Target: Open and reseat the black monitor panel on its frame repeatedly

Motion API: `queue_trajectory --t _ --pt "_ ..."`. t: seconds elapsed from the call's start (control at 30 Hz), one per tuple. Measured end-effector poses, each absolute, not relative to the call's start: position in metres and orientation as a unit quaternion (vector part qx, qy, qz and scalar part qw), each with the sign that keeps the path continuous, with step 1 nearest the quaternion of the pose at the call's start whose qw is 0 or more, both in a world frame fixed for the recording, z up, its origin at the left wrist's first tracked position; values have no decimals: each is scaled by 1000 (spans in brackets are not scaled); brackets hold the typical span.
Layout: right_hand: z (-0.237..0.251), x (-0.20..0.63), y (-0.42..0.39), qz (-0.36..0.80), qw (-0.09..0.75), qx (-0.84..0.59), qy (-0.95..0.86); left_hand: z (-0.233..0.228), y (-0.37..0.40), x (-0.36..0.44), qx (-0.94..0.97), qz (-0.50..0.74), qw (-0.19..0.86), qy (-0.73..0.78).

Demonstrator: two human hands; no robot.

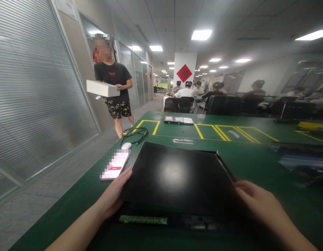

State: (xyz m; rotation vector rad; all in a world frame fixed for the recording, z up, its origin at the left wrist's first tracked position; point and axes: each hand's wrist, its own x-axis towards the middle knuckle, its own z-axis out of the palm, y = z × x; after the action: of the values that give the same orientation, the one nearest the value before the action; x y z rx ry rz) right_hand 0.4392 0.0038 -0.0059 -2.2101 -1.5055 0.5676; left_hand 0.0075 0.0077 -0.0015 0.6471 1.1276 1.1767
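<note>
Between my two hands is a black, glossy flat display panel [187,181], tilted, with a ceiling light reflected in its middle. My left hand [116,193] grips its left edge, the thumb near the upper face. At the right edge my right hand [251,195] is closed on the panel, its fingers partly hidden. Along the near side runs a dark strip with a green circuit board [143,219]. Behind the panel's far right corner shows part of a dark frame [221,161]; whether it is joined to the panel I cannot tell.
On the green table [80,212] to the left lie a lit phone [115,165], a white mouse [126,146] and a coiled black cable [136,135]. Hard drives [178,120] sit farther back. A person [113,78] holding a white box [102,88] stands beyond the left edge.
</note>
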Motion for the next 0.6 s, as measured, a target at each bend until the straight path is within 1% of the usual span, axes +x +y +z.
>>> queue_trajectory --t 0.13,0.6 --pt "-7 439 4 195 213 -786 -547 -3 5 4 275 488 656 506" --pt "-11 441 3 192 224 -785 -544 -5 5 2 280 511 647 492"
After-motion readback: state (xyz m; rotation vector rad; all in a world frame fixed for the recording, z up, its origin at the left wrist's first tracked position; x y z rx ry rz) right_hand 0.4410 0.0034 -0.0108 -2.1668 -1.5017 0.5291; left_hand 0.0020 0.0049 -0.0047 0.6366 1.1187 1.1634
